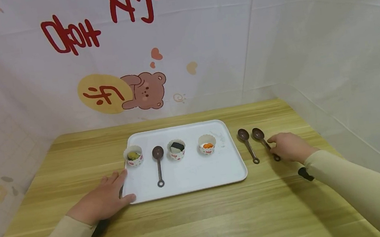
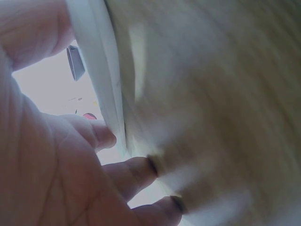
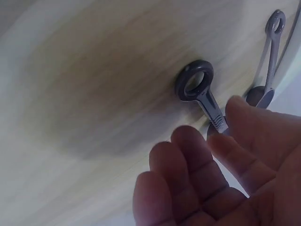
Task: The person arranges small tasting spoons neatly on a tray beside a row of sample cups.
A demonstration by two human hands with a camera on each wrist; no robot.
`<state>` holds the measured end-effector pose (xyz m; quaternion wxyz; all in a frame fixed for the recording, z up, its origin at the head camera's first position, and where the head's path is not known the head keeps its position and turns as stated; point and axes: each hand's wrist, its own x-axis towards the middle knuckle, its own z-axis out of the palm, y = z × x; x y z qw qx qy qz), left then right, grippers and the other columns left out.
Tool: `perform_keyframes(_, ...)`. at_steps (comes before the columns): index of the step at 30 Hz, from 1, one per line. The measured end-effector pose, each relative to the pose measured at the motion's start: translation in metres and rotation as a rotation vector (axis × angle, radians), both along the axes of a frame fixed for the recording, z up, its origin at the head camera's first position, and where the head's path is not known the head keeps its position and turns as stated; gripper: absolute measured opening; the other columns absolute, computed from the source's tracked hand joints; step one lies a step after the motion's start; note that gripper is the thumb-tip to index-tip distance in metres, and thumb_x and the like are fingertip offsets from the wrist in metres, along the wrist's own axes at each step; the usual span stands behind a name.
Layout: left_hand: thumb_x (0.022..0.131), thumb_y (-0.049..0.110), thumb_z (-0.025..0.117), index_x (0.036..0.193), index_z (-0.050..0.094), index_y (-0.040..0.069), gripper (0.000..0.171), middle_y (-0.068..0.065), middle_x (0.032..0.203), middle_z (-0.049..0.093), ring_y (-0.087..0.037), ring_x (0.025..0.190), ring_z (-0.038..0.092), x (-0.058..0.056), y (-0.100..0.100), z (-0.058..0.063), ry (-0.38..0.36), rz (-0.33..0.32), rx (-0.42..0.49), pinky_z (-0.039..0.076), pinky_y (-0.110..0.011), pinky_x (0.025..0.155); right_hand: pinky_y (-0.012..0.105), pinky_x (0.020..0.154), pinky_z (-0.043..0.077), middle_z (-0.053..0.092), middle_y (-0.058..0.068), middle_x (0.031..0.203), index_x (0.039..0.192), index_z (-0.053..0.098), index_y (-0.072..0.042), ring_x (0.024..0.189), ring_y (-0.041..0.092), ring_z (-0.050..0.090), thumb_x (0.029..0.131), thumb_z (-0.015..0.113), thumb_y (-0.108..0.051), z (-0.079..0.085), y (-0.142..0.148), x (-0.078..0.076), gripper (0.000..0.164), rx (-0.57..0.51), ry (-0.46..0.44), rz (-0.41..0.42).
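My left hand (image 1: 101, 198) rests at the left edge of a white tray (image 1: 197, 175), with its thumb over the front left corner. In the left wrist view its fingers lie spread along the rim (image 2: 106, 61). My right hand (image 1: 289, 146) is at the outer of two brown spoons (image 1: 258, 134) right of the tray. The right wrist view has thumb and index finger pinching that spoon's handle (image 3: 209, 106) below its ring end. The inner spoon (image 1: 244, 135) lies beside it. A third brown spoon (image 1: 158, 158) lies on the tray.
On the tray stand three paper cups: one (image 1: 133, 156) with greenish food, one (image 1: 177, 150) with a black and white piece, one (image 1: 207, 144) with orange bits. The wooden table (image 1: 190, 226) meets printed cloth walls (image 1: 193, 34) at the back and sides.
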<state>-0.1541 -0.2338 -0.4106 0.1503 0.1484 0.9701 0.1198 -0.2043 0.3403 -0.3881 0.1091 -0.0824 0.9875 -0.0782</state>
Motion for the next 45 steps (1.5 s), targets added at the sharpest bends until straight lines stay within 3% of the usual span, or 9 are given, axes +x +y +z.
perform_keyframes(8, 0.098, 0.063, 0.063, 0.163, 0.03, -0.004, 0.099, -0.04, 0.163, 0.03, -0.072, 0.144, 0.027, 0.0, 0.001, 0.001, 0.015, -0.009, 0.007, 0.038, -0.077, 0.109, 0.05, 0.088, 0.054, 0.074, 0.024, 0.121, 0.133, 0.065, 0.008, 0.091, 0.026, 0.065, 0.098, 0.07, -0.017, 0.003, 0.0, 0.002, 0.043, 0.007, -0.075, -0.01)
perform_keyframes(17, 0.098, 0.062, 0.064, 0.163, 0.03, -0.005, 0.099, -0.04, 0.163, 0.03, -0.072, 0.144, 0.026, 0.001, 0.002, 0.001, 0.012, -0.009, 0.012, 0.037, -0.077, 0.109, 0.05, 0.087, 0.054, 0.074, 0.026, 0.118, 0.127, 0.068, 0.008, 0.087, 0.027, 0.062, 0.095, 0.072, -0.014, 0.001, 0.0, 0.003, 0.039, 0.021, -0.064, 0.008)
perform_keyframes(24, 0.098, 0.061, 0.064, 0.162, 0.031, -0.005, 0.098, -0.04, 0.163, 0.031, -0.072, 0.144, 0.026, 0.001, 0.001, -0.001, 0.016, -0.01, 0.015, 0.037, -0.077, 0.11, 0.052, 0.088, 0.056, 0.077, 0.021, 0.108, 0.123, 0.07, 0.007, 0.086, 0.026, 0.064, 0.094, 0.073, -0.013, -0.003, 0.001, 0.002, 0.036, 0.022, -0.047, 0.007)
perform_keyframes(31, 0.098, 0.064, 0.062, 0.164, 0.028, -0.004, 0.1, -0.041, 0.163, 0.027, -0.072, 0.145, 0.025, 0.0, 0.001, -0.002, 0.0, -0.003, 0.002, 0.036, -0.078, 0.11, 0.044, 0.077, 0.054, 0.078, 0.012, 0.096, 0.122, 0.07, 0.007, 0.079, 0.023, 0.061, 0.093, 0.074, -0.012, -0.007, 0.002, -0.001, 0.035, 0.017, -0.058, -0.006)
perform_keyframes(37, 0.098, 0.065, 0.062, 0.164, 0.027, -0.003, 0.101, -0.042, 0.164, 0.025, -0.072, 0.146, 0.023, -0.001, 0.001, -0.003, -0.015, 0.008, -0.003, 0.035, -0.078, 0.111, 0.042, 0.076, 0.054, 0.078, 0.012, 0.096, 0.122, 0.07, 0.006, 0.078, 0.022, 0.061, 0.093, 0.075, -0.012, -0.007, 0.001, -0.002, 0.034, 0.019, -0.059, -0.005)
perform_keyframes(45, 0.098, 0.064, 0.062, 0.164, 0.027, -0.004, 0.101, -0.042, 0.163, 0.026, -0.072, 0.145, 0.024, 0.0, 0.001, 0.0, -0.014, 0.009, 0.001, 0.036, -0.078, 0.11, 0.041, 0.075, 0.053, 0.075, 0.003, 0.08, 0.122, 0.069, 0.007, 0.072, 0.02, 0.058, 0.093, 0.072, -0.01, -0.009, 0.002, -0.003, 0.034, 0.002, -0.055, -0.005)
